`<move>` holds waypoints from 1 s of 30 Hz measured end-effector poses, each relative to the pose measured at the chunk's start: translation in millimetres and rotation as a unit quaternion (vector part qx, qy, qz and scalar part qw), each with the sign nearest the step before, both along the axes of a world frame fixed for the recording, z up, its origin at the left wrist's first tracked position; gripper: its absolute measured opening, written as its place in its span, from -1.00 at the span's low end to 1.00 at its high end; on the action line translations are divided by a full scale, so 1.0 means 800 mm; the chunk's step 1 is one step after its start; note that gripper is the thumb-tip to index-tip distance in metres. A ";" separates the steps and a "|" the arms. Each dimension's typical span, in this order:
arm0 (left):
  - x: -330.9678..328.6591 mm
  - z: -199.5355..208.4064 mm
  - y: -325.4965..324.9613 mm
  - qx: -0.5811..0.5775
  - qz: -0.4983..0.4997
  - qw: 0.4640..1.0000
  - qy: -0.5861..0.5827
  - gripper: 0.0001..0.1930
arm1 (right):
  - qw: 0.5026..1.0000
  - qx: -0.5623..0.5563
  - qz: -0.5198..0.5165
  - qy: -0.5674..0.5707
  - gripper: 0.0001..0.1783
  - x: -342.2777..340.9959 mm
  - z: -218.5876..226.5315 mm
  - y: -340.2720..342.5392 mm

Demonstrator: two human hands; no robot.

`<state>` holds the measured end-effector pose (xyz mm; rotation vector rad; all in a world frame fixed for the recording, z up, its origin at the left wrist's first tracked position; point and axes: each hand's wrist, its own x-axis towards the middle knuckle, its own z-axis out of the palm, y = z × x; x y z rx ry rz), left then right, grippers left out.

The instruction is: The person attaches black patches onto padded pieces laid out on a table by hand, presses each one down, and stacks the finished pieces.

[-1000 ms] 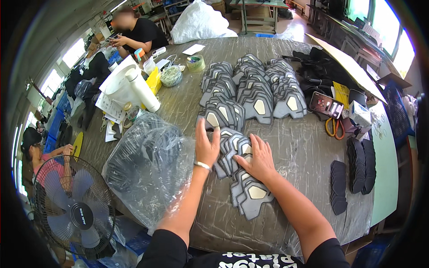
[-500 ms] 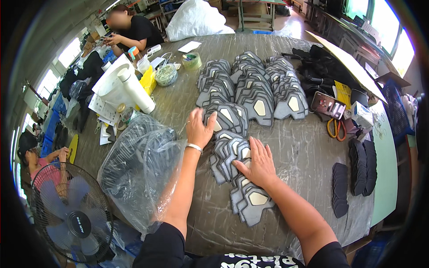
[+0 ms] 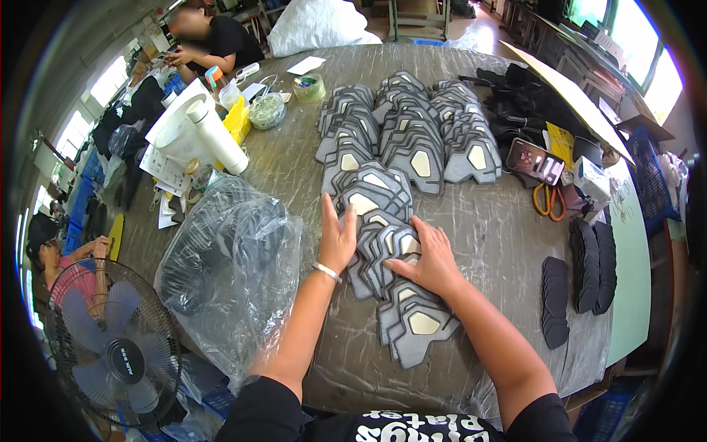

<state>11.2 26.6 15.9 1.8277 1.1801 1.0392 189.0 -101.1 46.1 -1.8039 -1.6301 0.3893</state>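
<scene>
Overlapping grey pads with dark edges and cream patches lie in a fanned row on the table before me. My left hand rests along the left side of this row, fingers stretched and thumb apart. On the opposite side, my right hand has its fingers spread along the edge and its thumb laid over the pads. The hands flank the row, and neither is closed round a pad. Farther off, more fanned rows of the same pads lie side by side. Undersides of both hands are hidden.
A clear plastic bag of dark pieces lies left, near a fan. A white bottle leans by a bucket. At right are orange-handled scissors, a phone and black pad stacks. Two other people sit at left.
My left hand has drawn nearer along the row's left edge. My right hand has shifted slightly, its thumb still over the pads. The whole view has moved a little.
</scene>
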 end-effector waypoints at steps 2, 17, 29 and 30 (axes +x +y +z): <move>0.003 0.004 -0.030 -0.001 -0.014 1.000 0.018 -0.14 | 0.999 -0.029 0.015 -0.013 0.10 0.008 -0.001 0.004; -0.015 0.021 -0.136 0.070 -0.082 0.975 0.196 0.02 | 0.990 -0.099 0.066 -0.080 -0.04 0.018 0.004 -0.101; -0.023 0.024 -0.328 0.074 -0.208 0.911 0.348 -0.19 | 0.977 -0.120 0.068 -0.160 -0.10 -0.011 0.013 -0.266; -0.017 0.028 -0.334 0.087 -0.208 0.911 0.345 -0.18 | 0.982 -0.095 0.042 -0.161 -0.12 -0.007 0.009 -0.279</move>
